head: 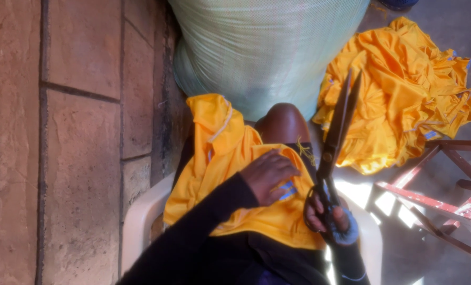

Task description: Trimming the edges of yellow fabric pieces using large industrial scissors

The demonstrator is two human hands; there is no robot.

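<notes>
While the left hand [269, 176] presses flat, fingers spread, on one yellow garment [230, 174] across the lap at lower centre, the right hand [329, 215], fingers through the handles, holds one pair of scissors [337, 132], blades nearly closed. Behind lie one woven sack [267, 47], one yellow garment heap [404, 89] and one red metal frame [446, 195].

This looks like a small, informal garment workshop: a heap of yellow garments [404, 89] on the concrete floor [446, 31], a bulging woven sack [267, 47], large tailor's scissors [337, 132], a stone-block wall [61, 142] and a plastic chair [140, 221].
</notes>
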